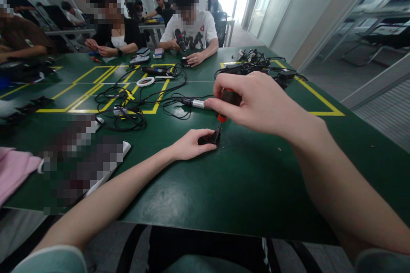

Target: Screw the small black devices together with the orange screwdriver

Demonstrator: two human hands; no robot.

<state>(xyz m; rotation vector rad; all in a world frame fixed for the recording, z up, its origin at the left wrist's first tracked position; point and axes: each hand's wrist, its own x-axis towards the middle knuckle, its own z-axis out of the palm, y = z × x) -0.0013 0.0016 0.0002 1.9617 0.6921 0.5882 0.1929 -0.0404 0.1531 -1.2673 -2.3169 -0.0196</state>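
Observation:
My left hand (189, 145) pinches a small black part (209, 138) that lies on the green table (198, 187). My right hand (256, 102) is closed round a red-and-black screwdriver (224, 108) held upright above it. The screwdriver's thin tip points down and meets the black part. Both forearms reach in from the near edge.
Tangled black cables (134, 102), a silver-tipped tool (194, 103) and a white ring (145, 81) lie beyond my hands among yellow floor-tape lines. More cables (259, 64) sit far right. Two people (188, 30) work at the far side. Blurred items and pink cloth (14, 170) lie left.

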